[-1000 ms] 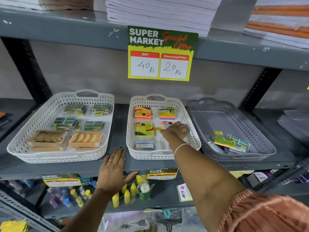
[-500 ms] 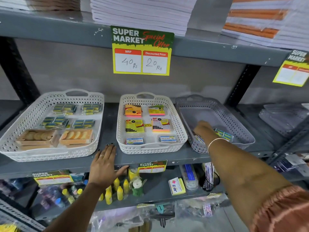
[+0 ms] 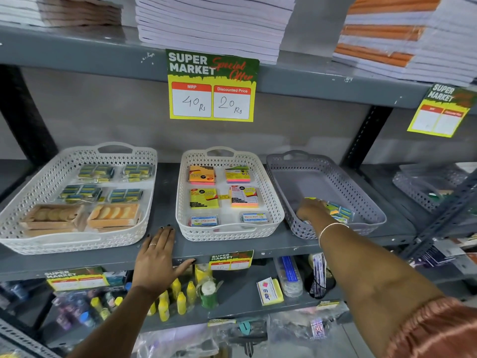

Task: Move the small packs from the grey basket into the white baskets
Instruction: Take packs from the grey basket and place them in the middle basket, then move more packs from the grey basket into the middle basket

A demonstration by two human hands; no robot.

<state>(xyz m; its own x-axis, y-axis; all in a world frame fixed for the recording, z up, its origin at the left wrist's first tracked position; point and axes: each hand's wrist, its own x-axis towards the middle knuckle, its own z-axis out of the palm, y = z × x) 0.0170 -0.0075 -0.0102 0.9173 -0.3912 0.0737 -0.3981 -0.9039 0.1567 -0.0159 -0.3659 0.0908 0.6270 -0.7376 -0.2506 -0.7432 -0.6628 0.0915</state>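
The grey basket (image 3: 316,178) stands at the right of the middle shelf. A few small colourful packs (image 3: 340,213) lie at its near end. My right hand (image 3: 309,211) reaches into that basket and rests on the packs next to its near left wall; its fingers curl downward and are hidden. The middle white basket (image 3: 269,192) holds sticky-note packs (image 3: 201,174) and small boxed packs (image 3: 254,217) in rows. The left white basket (image 3: 38,183) holds several blue-green packs (image 3: 96,173) and two wooden-looking boxes (image 3: 113,215). My left hand (image 3: 157,257) lies flat on the shelf's front edge between the white baskets.
A price sign (image 3: 212,85) hangs from the upper shelf, which carries stacked notebooks (image 3: 214,24). The lower shelf holds yellow bottles (image 3: 178,297) and an eraser pack (image 3: 269,291). Another grey basket (image 3: 423,189) sits further right behind a slanted metal brace (image 3: 444,213).
My right hand left the middle white basket, where a pink-and-yellow pack now lies, and moved right into the grey basket. The view shifted slightly. My left hand stayed on the shelf edge.
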